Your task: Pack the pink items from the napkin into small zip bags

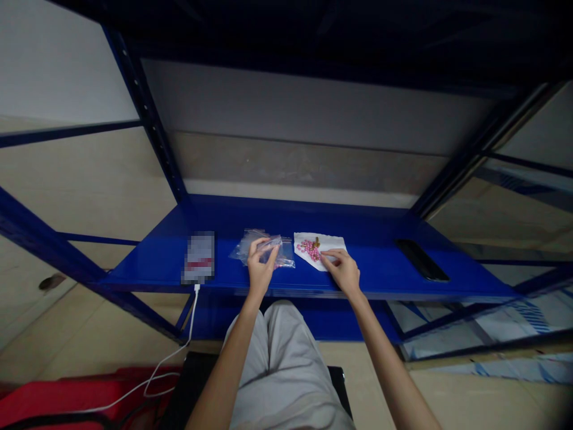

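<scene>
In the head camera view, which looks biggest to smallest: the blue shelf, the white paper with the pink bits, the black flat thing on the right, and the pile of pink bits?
1. blue shelf
2. white paper and black flat thing: look alike, unsure
3. pile of pink bits

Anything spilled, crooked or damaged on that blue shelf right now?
Nothing stands out. The pink beads sit heaped on the white paper, none loose on the shelf. The left hand holds a clear bag; the right hand rests at the paper.
</scene>
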Demonstrator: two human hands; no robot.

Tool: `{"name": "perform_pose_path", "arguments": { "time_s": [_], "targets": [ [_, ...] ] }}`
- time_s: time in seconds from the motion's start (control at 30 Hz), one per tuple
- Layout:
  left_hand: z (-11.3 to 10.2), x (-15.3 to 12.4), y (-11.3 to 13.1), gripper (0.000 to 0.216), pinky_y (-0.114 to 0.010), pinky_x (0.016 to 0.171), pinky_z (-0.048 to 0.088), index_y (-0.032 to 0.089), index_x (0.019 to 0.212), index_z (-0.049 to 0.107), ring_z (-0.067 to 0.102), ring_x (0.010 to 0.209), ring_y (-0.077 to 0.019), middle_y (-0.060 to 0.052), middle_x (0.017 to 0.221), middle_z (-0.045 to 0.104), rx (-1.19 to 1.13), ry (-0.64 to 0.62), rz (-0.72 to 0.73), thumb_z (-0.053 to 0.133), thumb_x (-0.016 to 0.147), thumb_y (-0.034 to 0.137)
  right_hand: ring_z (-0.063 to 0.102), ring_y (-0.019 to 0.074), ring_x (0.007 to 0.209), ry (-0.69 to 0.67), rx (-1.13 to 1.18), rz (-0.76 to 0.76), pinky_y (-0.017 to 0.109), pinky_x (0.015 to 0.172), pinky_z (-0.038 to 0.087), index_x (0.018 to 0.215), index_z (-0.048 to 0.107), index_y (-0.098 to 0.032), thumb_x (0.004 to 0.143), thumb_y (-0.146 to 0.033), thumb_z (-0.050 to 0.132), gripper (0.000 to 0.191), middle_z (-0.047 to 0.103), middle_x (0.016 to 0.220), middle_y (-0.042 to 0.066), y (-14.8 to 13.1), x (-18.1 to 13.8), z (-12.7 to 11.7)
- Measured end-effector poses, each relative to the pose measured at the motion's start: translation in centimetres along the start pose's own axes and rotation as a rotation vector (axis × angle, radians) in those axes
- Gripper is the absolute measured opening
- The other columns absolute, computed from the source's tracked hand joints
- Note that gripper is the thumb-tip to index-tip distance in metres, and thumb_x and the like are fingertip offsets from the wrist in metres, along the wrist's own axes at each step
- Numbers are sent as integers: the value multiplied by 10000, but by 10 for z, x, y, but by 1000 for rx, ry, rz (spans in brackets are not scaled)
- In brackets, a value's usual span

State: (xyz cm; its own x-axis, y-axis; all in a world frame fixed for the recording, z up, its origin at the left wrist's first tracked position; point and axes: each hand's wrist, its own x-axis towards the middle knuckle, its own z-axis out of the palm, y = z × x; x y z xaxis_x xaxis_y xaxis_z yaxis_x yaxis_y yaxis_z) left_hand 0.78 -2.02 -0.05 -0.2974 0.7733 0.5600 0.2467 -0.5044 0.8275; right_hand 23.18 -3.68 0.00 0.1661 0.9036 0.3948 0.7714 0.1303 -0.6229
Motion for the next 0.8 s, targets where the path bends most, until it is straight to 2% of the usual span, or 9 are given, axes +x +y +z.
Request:
{"name": "perform_pose_path", "arguments": {
  "time_s": [0.23, 0.37, 0.43, 0.53, 0.7, 0.8],
  "targets": [
    [-1, 0, 5, 153, -310, 846, 422, 180, 697, 638, 539, 960, -180, -40, 966, 545, 83, 17, 43, 628, 723, 331, 533, 100, 527, -33, -73, -1, 220, 469, 388, 789, 717, -275, 713, -527, 565, 304, 632, 933, 14, 0, 0, 0],
    [1, -4, 6, 163, -303, 781, 437, 180, 668, 624, 533, 934, -182, -45, 965, 528, 146, 7, 150, 672, 683, 335, 520, 93, 513, -28, -65, 6, 220, 466, 384, 789, 720, -260, 713, -490, 576, 281, 627, 930, 17, 5, 0, 2],
    [2, -8, 6, 144, -312, 777, 433, 189, 674, 625, 519, 942, -186, -49, 979, 521, 184, -29, 241, 674, 685, 324, 525, 95, 522, -22, -57, 23, 219, 472, 387, 775, 722, -253, 704, -482, 587, 276, 626, 926, 19, 6, -1, 2],
    [5, -12, 6, 103, -331, 803, 414, 210, 710, 635, 497, 969, -191, -48, 1007, 518, 246, -158, 353, 653, 711, 311, 542, 103, 550, -15, -44, 52, 217, 478, 390, 738, 724, -244, 694, -482, 594, 275, 627, 925, 22, 7, -2, 3],
    [6, -14, 4, 113, -330, 809, 405, 219, 748, 630, 487, 967, -190, -44, 1025, 517, 278, -241, 400, 663, 702, 316, 556, 118, 571, 4, 31, 71, 233, 504, 414, 722, 725, -222, 677, -482, 617, 285, 627, 922, 44, 3, -1, 0],
    [7, -13, 3, 120, -322, 791, 411, 218, 754, 628, 488, 948, -188, -45, 1018, 519, 287, -266, 421, 666, 698, 318, 563, 136, 623, 23, 188, 3, 245, 535, 438, 721, 721, -191, 673, -460, 641, 284, 617, 906, 71, -14, 1, -7]
  ]
}}
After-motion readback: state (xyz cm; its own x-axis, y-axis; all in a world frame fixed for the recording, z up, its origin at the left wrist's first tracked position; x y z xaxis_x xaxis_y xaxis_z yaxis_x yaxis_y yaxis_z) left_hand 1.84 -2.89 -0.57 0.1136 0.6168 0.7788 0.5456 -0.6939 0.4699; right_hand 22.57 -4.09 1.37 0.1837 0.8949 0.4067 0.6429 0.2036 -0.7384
